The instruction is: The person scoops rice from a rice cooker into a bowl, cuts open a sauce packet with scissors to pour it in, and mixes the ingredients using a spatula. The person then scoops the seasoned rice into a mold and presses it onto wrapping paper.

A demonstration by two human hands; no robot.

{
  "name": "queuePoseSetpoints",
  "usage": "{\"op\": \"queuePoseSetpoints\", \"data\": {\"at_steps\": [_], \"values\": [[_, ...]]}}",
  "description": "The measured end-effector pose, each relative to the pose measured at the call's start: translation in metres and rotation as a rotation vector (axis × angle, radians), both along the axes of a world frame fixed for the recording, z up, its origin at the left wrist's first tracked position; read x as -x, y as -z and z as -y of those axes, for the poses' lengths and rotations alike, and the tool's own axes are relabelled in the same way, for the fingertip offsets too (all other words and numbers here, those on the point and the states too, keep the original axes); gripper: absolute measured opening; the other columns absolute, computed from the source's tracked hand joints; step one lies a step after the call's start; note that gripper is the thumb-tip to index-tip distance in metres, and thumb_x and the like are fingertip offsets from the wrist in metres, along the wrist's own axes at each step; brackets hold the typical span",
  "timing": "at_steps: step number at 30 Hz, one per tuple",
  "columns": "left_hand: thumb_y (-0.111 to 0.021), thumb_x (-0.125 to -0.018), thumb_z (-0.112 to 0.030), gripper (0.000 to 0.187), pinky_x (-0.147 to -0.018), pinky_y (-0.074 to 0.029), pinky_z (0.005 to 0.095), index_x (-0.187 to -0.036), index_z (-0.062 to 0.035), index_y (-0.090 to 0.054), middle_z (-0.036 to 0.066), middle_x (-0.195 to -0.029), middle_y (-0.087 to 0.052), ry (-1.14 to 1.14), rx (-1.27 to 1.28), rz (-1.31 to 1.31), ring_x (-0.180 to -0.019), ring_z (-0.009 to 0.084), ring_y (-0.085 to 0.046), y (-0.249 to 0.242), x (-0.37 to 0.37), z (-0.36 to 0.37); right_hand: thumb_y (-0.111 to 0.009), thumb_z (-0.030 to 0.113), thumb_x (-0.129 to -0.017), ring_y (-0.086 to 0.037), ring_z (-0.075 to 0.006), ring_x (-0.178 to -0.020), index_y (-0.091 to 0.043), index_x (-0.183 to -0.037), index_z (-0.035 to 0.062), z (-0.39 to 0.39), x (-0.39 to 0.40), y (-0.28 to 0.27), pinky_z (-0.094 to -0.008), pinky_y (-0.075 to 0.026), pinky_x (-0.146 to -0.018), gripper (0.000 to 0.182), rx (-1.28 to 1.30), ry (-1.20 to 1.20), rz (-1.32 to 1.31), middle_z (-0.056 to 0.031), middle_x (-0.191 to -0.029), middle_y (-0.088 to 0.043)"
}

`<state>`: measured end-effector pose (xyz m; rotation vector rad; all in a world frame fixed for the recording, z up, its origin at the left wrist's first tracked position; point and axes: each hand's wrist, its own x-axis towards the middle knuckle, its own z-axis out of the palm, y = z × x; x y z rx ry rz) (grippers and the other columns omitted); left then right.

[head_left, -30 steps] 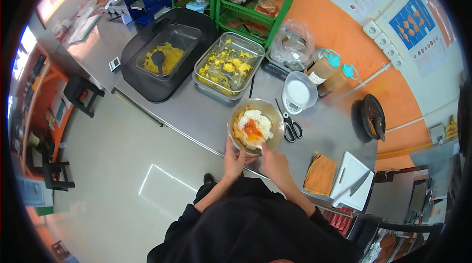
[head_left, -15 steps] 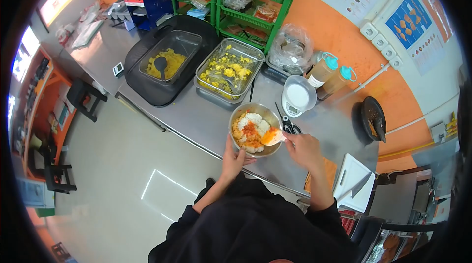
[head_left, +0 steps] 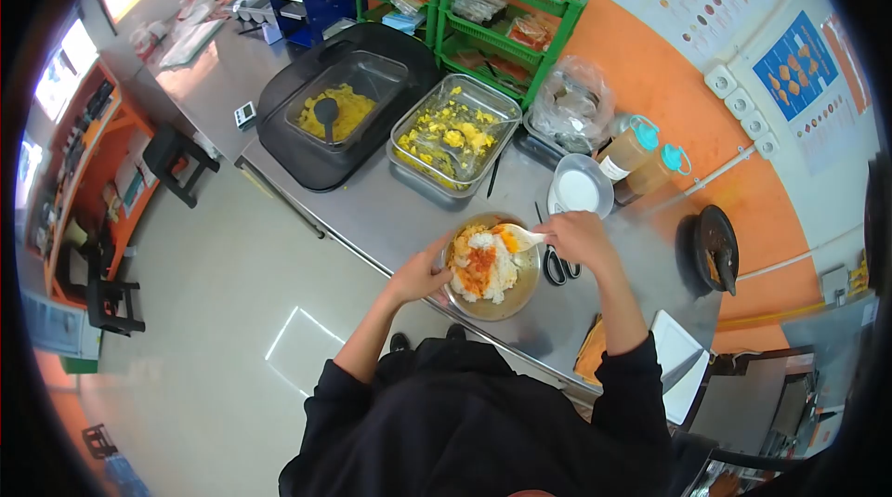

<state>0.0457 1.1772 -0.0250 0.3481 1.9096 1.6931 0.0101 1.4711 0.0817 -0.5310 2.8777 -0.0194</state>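
Note:
A metal bowl [head_left: 506, 304] near the counter's front edge holds white rice [head_left: 503, 272] with orange-red sauce on it. My left hand [head_left: 420, 274] is at the bowl's left rim, its fingers closed on it. In my right hand [head_left: 574, 239] is the handle of a pale spatula [head_left: 528, 238], whose sauce-stained tip lies at the upper right of the bowl, over the food. Black-handled scissors [head_left: 555, 267] rest just right of the bowl, partly under my right hand.
Behind the bowl are a glass container [head_left: 455, 137] of yellow food and a black-rimmed warmer [head_left: 290, 155]. A scale with a clear bowl [head_left: 580, 187], sauce bottles [head_left: 629, 151], a stone mortar [head_left: 710, 251] and a white board with a knife [head_left: 676, 348] stand rightward. Green racks [head_left: 506, 19] are behind.
The spatula has moved to the bowl's upper right, with my right hand higher. My left hand has shifted up along the left rim. The rice is more exposed and the whole view has shifted.

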Motion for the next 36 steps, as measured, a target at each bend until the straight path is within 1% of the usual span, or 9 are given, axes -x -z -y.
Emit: {"op": "queuePoseSetpoints", "data": {"at_steps": [5,10,16,21,24,26,30,32,36], "values": [[-0.049,-0.085,-0.001,0.072,-0.059,-0.058,0.03,-0.147,-0.0074,-0.013,0.017,-0.078,-0.067,0.012,-0.025,0.074,-0.059,0.0219,-0.068,-0.017,0.004,0.0,-0.062,0.02,-0.082,-0.063,-0.027,-0.083,-0.071,-0.099,0.0271,-0.026,0.026,0.036,-0.0392,-0.048,-0.071,0.02,0.216,-0.084,0.294,-0.0042,-0.086,-0.067],[-0.045,-0.088,0.001,0.068,-0.058,-0.06,0.0313,-0.148,-0.009,-0.014,0.018,-0.08,-0.066,-0.091,-0.184,0.162,-0.061,0.0228,-0.068,0.013,-0.005,-0.002,-0.059,0.014,-0.084,-0.059,-0.023,-0.082,-0.066,-0.112,0.0268,0.006,-0.055,0.031,-0.0375,-0.049,-0.067,0.032,0.102,-0.304,0.006,-0.0018,-0.087,-0.06],[-0.039,-0.095,-0.004,0.064,-0.061,-0.061,0.0332,-0.147,-0.0123,-0.004,0.019,-0.081,-0.065,-0.23,-0.258,0.234,-0.063,0.0263,-0.068,0.027,-0.03,-0.014,-0.057,0.012,-0.084,-0.056,-0.0228,-0.073,-0.06,-0.121,0.0198,0.016,-0.112,0.032,-0.0327,-0.046,-0.056,0.038,0.233,-0.086,-0.279,-0.0032,-0.081,-0.055],[-0.036,-0.099,-0.011,0.06,-0.061,-0.061,0.0348,-0.146,-0.0153,0.001,0.021,-0.084,-0.064,-0.263,-0.284,0.267,-0.064,0.028,-0.068,0.035,-0.046,-0.028,-0.055,0.016,-0.09,-0.06,-0.0336,-0.059,-0.059,-0.121,0.0108,0.042,-0.128,0.045,-0.0417,-0.047,-0.054,0.032,0.522,0.211,-0.222,-0.0149,-0.07,-0.06],[-0.039,-0.097,-0.007,0.06,-0.056,-0.06,0.0342,-0.146,-0.0102,-0.005,0.021,-0.081,-0.063,-0.394,-0.342,0.208,-0.062,0.0262,-0.068,0.049,-0.058,-0.039,-0.054,0.016,-0.09,-0.061,-0.0378,-0.061,-0.06,-0.118,0.0075,0.068,-0.151,0.056,-0.0452,-0.047,-0.055,0.03,0.412,0.395,-0.079,-0.0211,-0.068,-0.06],[-0.039,-0.097,-0.006,0.058,-0.055,-0.059,0.0341,-0.146,-0.0057,-0.007,0.02,-0.08,-0.063,-0.452,-0.126,0.015,-0.061,0.026,-0.068,0.057,-0.064,-0.045,-0.054,0.016,-0.089,-0.06,-0.0388,-0.06,-0.061,-0.115,0.0065,0.079,-0.147,0.066,-0.0461,-0.047,-0.055,0.028,0.415,0.427,-0.083,-0.0219,-0.068,-0.06],[-0.04,-0.097,-0.005,0.064,-0.057,-0.06,0.0324,-0.147,-0.0065,0.0,0.018,-0.081,-0.062,-0.498,-0.273,0.125,-0.064,0.0255,-0.068,0.039,-0.075,-0.056,-0.055,0.013,-0.088,-0.06,-0.0407,-0.063,-0.063,-0.109,0.0034,0.08,-0.133,0.076,-0.0468,-0.047,-0.056,0.025,0.521,0.409,-0.179,-0.0235,-0.069,-0.06],[-0.04,-0.097,-0.005,0.065,-0.056,-0.059,0.0316,-0.147,-0.0053,0.002,0.018,-0.081,-0.062,-0.531,-0.171,0.068,-0.063,0.0242,-0.068,0.031,-0.068,-0.059,-0.054,0.015,-0.089,-0.06,-0.0414,-0.065,-0.065,-0.106,0.0042,0.08,-0.141,0.047,-0.0472,-0.048,-0.057,0.023,0.523,0.433,-0.106,-0.0244,-0.069,-0.06],[-0.039,-0.096,-0.004,0.064,-0.054,-0.059,0.0322,-0.146,-0.0032,0.002,0.017,-0.081,-0.063,-0.498,-0.05,0.018,-0.064,0.0236,-0.068,0.043,-0.076,-0.065,-0.052,0.019,-0.09,-0.061,-0.0413,-0.065,-0.067,-0.105,0.0069,0.082,-0.132,0.091,-0.0479,-0.049,-0.058,0.024,0.387,0.518,-0.173,-0.0235,-0.069,-0.06]]}}
